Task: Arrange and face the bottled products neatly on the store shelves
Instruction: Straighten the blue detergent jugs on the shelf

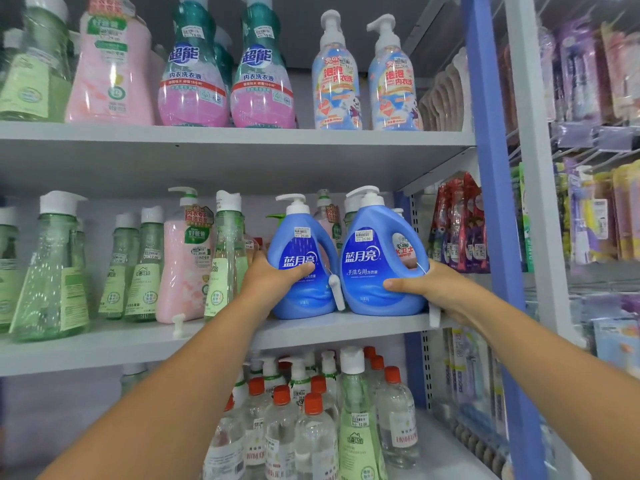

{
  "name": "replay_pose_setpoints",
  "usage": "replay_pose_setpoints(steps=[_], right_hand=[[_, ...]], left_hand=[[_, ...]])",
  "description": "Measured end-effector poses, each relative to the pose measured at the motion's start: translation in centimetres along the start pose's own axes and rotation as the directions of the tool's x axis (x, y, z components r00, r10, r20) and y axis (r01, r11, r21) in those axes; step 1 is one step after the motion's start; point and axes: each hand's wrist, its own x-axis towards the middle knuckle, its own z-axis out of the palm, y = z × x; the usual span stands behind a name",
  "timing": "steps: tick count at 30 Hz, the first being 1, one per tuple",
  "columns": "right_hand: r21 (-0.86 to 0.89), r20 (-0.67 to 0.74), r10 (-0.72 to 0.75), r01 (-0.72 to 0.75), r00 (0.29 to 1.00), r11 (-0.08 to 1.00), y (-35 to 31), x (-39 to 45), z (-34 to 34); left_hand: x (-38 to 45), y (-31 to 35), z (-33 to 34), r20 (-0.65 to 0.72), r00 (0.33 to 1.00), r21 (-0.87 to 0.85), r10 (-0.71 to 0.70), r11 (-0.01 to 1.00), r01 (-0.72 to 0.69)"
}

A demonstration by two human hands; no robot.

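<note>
Left blue bottle: blue plastic pump-top detergent jug with side handle [300, 268], white pump head, white lettering on a darker blue front panel, small white price sticker above the lettering; upright, label facing out.
Right blue bottle: matching blue plastic pump-top detergent jug [375, 261], slightly larger in view, same white lettering and price sticker, handle on its right side; upright, label facing out.
Position: both jugs stand on the middle grey metal shelf [138, 344], near its front edge at the right end, just beside each other, bases almost touching.
Left hand: left hand [273, 275] wraps the left side of the left jug, thumb across the lower front label, fingers hidden behind the body.
Right hand: right hand [426, 285] grips the lower right of the right jug below the handle, thumb lying across the front, fingers hidden round the side.
Neighbours, middle shelf: pale pink pump bottle [185, 265] and clear green bottles with white caps [52, 268] to the left of the jugs.
Upper shelf: teal-and-pink bottles [194, 67] and light blue pump bottles [336, 77] in a row.
Lower shelf: clear bottles with orange-red caps [280, 431], crowded together.
</note>
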Motion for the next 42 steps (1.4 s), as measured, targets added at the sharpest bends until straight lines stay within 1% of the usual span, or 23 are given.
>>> replay_pose_setpoints(steps=[2,4,7,9,14,16,19,22,24,28,36,38,42], right_hand=[[0.01,-0.063,-0.013,0.014,0.998,1.0,0.1,-0.4,0.4],[0.039,-0.116,-0.024,0.029,0.993,0.999,0.0,-0.9,0.7],[0.078,-0.147,-0.045,0.057,0.988,0.995,-0.4,-2.3,1.1],[0.117,-0.154,-0.074,0.093,0.985,0.989,-0.8,-3.4,1.3],[0.202,-0.073,-0.156,0.167,0.985,0.965,-2.3,-6.6,3.0],[0.247,-0.034,-0.176,0.179,0.984,0.952,-2.7,-7.5,4.6],[0.307,0.07,-0.199,0.169,0.978,0.937,-2.8,-8.6,8.0],[0.354,0.141,-0.21,0.148,0.967,0.923,-2.2,-9.7,12.3],[0.406,0.204,-0.203,0.106,0.958,0.908,-1.7,-10.5,15.6],[0.423,0.344,-0.206,0.045,0.916,0.905,-1.7,-12.4,23.5],[0.448,0.444,-0.179,-0.044,0.878,0.893,-4.6,-18.1,42.5],[0.46,0.449,-0.18,-0.054,0.875,0.886,-5.8,-20.1,47.3],[0.494,0.44,-0.171,-0.079,0.882,0.866,-8.4,-23.4,56.2]], left_hand=[[-0.5,-0.2,-0.3,0.017,1.0,-0.074,-0.015,0.997,0.016],[-1.3,0.0,-0.5,0.011,1.0,-0.112,0.003,0.994,-0.002],[-3.2,0.7,-1.2,0.015,0.999,-0.162,0.042,0.986,-0.039],[-4.8,1.2,-2.3,-0.007,0.998,-0.187,0.06,0.98,-0.06],[-10.7,2.7,-7.0,-0.095,0.99,-0.232,0.108,0.964,-0.127],[-13.4,2.9,-9.4,-0.151,0.983,-0.235,0.106,0.962,-0.14],[-17.3,2.6,-13.4,-0.238,0.968,-0.221,0.075,0.967,-0.129],[-21.0,0.9,-17.9,-0.323,0.946,-0.194,0.013,0.978,-0.079],[-23.3,-0.7,-21.1,-0.381,0.923,-0.19,-0.051,0.981,-0.024],[-27.4,-4.3,-28.3,-0.494,0.862,-0.105,-0.114,0.992,0.071],[-33.9,-9.9,-45.4,-0.59,0.791,-0.129,-0.159,0.986,0.102],[-35.3,-11.0,-50.1,-0.588,0.791,-0.121,-0.17,0.985,0.123],[-37.5,-12.5,-58.1,-0.644,0.745,-0.09,-0.172,0.985,0.15]])
